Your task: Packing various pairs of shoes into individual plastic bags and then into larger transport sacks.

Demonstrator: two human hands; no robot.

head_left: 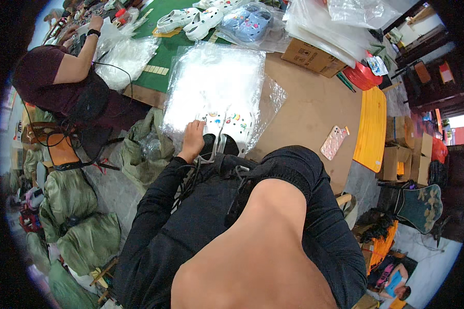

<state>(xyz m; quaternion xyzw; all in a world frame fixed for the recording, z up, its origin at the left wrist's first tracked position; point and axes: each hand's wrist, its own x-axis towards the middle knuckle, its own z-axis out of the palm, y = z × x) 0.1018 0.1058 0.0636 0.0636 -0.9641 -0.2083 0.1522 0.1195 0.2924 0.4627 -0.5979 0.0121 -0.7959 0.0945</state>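
A pair of white clogs (228, 125) with colourful charms and dark insides lies on a stack of clear plastic bags (211, 77), just in front of my body. My left hand (192, 139) is at the left side of the pair, its fingers bent against the left clog's edge. My right arm bends back toward me, and my right hand (247, 257) with its wrist fills the lower middle, very close to the camera. Its fingers are out of sight, so whether it holds anything is hidden.
A patterned phone (334, 142) lies on the brown table (304, 113). Bagged blue clogs (248, 23), white clogs (197, 21) and a cardboard box (312, 57) stand at the back. Red twine (363, 76) is at right. A co-worker (69, 77) sits at far left near green sacks (87, 242).
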